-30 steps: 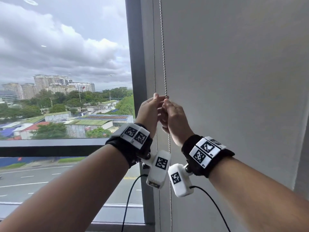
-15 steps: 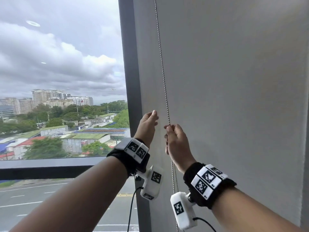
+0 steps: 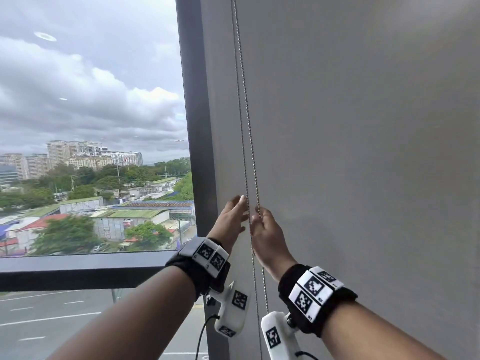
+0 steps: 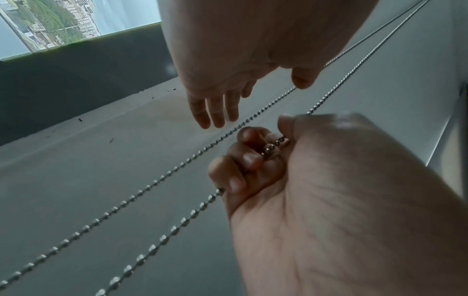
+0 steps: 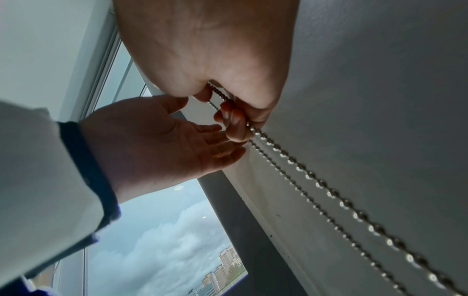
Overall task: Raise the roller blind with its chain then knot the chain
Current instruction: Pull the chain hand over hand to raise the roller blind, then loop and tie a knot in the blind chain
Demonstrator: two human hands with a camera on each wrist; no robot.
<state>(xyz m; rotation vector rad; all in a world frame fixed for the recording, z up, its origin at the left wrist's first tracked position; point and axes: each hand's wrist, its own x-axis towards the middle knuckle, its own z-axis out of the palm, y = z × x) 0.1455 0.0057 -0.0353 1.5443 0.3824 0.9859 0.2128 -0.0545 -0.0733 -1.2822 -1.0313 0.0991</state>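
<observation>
The bead chain (image 3: 251,141) hangs in two long lines down the front of the grey roller blind (image 3: 363,126), near the blind's left edge, just beside the dark window frame (image 3: 194,126). The right hand (image 3: 265,229) has its fingers curled round the right line of the chain and holds it tight. The left hand (image 3: 231,216) is spread, with straight fingers, just beside the left line. It holds nothing. Both hands are up close together.
</observation>
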